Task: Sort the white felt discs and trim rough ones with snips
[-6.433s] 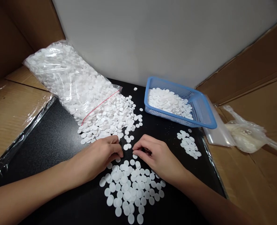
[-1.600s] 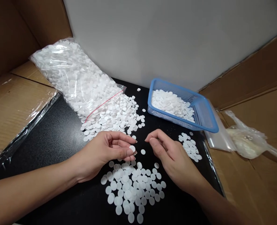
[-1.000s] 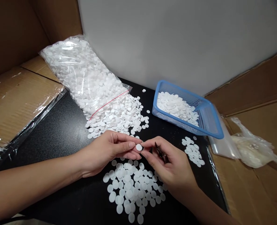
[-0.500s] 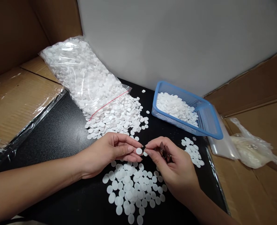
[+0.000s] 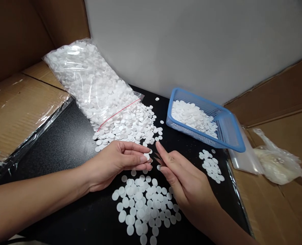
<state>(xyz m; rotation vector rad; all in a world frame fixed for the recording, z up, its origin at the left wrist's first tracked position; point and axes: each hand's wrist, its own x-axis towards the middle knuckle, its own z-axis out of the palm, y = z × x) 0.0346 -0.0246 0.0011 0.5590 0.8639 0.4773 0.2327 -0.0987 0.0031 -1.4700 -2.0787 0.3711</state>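
Over the middle of the black table, my left hand (image 5: 122, 156) is closed with its thumb against the fingers, pinching a small white disc (image 5: 147, 156) at the fingertips. My right hand (image 5: 189, 180) faces it from the right and grips a pair of dark pointed tweezers (image 5: 159, 160), whose tips point left toward the disc. Most of the tweezers is hidden by the fingers. The index finger stretches forward above them. Below both hands, many loose white discs (image 5: 140, 204) lie scattered and overlapping on the table.
A clear zip bag (image 5: 89, 81) full of white discs spills a heap (image 5: 130, 127) behind my left hand. The blue basket (image 5: 207, 141) at the back right holds more discs. A small disc pile (image 5: 212, 166) lies right of my right hand. A knotted plastic bag (image 5: 275, 166) rests on cardboard.
My right hand has turned the tweezers from inside its palm so their tips point at my left hand. My left fingers have closed more around the disc and shifted slightly left.
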